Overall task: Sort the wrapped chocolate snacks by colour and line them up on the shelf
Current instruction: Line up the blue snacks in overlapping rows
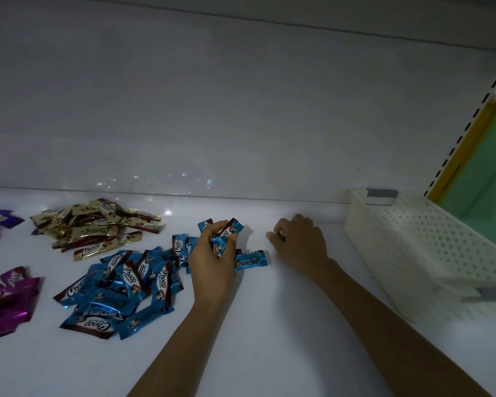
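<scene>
Left fingers [212, 228] around a few blue snacks [236, 226]

Left arm: bare forearm, reaching forward from low centre. Left hand [212, 253]: back turned up, fingers and thumb curled round a small bunch of blue wrapped snacks [230, 228].

Right arm: bare forearm, coming in at a slant from the lower right. Right hand [301, 245]: palm down, knuckles up, fingers tucked under; whether they hold anything cannot be told.

The hands are near each other, not touching.
</scene>
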A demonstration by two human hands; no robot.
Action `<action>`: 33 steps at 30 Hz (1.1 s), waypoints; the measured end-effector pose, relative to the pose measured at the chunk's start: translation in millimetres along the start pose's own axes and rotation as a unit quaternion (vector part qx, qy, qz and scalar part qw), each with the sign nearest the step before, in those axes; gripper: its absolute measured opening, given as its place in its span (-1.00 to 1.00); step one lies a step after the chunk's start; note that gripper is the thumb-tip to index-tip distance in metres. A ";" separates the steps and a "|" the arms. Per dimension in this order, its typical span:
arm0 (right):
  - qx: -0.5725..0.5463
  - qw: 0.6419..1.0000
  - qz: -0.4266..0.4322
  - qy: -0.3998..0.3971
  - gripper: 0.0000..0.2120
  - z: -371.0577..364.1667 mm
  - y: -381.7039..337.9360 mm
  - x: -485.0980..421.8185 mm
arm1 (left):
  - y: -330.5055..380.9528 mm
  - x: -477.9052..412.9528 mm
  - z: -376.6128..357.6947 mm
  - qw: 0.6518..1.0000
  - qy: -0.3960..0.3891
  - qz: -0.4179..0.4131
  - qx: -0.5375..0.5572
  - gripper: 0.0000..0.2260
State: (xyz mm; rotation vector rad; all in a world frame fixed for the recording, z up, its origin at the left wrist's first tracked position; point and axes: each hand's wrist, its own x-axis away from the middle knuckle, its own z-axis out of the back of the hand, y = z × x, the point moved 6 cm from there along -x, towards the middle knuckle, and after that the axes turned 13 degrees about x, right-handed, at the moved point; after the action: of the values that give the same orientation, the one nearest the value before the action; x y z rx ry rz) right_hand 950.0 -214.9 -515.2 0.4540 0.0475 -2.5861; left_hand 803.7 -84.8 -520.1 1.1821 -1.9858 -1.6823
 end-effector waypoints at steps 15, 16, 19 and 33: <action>0.065 0.997 0.047 -0.018 -0.63 -7.8 5.3 -10.4 | -3.9 -0.9 -1.9 1.000 -0.002 0.022 0.004 -0.77; 0.063 0.996 0.044 -0.035 -0.63 -7.0 3.1 -12.1 | -2.6 -0.8 -1.8 1.000 0.000 0.022 0.005 -0.76; -0.030 0.999 0.007 -0.010 -0.67 14.8 -0.8 -2.5 | 1.8 0.3 -2.3 1.000 -0.002 0.017 0.004 -0.77; -0.306 0.952 0.004 -0.024 -0.82 31.0 11.2 49.2 | -1.4 -0.8 1.1 1.000 0.008 -0.011 -0.005 -0.81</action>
State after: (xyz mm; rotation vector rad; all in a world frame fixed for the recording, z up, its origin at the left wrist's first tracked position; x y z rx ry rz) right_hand 905.9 -251.9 -501.5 0.1539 0.7995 -2.4016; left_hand 804.0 -83.4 -521.4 1.2146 -1.9604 -1.6852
